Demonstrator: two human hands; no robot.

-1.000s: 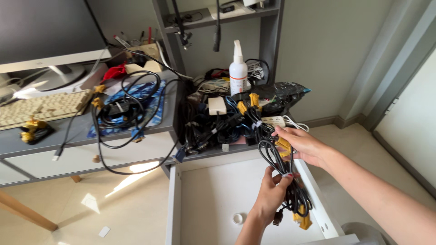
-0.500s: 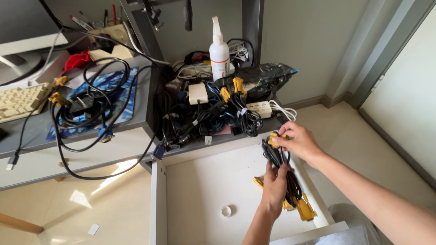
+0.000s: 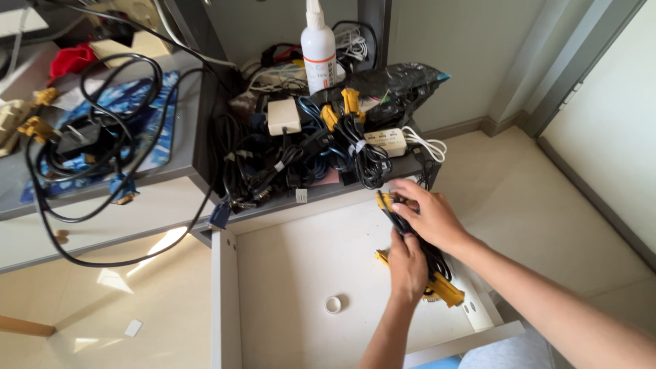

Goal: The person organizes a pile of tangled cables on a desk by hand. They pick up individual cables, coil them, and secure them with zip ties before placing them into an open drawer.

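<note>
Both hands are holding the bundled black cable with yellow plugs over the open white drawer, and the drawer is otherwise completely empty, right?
Not quite. Both hands, left hand and right hand, do hold the black cable bundle over the white drawer, but the head view shows a small white tape roll lying in it.

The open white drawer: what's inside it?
Inside the open white drawer lie a small white tape ring and a black cable bundle with yellow plugs, gripped by the left hand and right hand. Whatever lies beneath the hands is hidden.

L grip [image 3: 407,265] + R grip [image 3: 429,219] | hold cable bundle [image 3: 417,236] | over drawer [image 3: 287,273]
</note>
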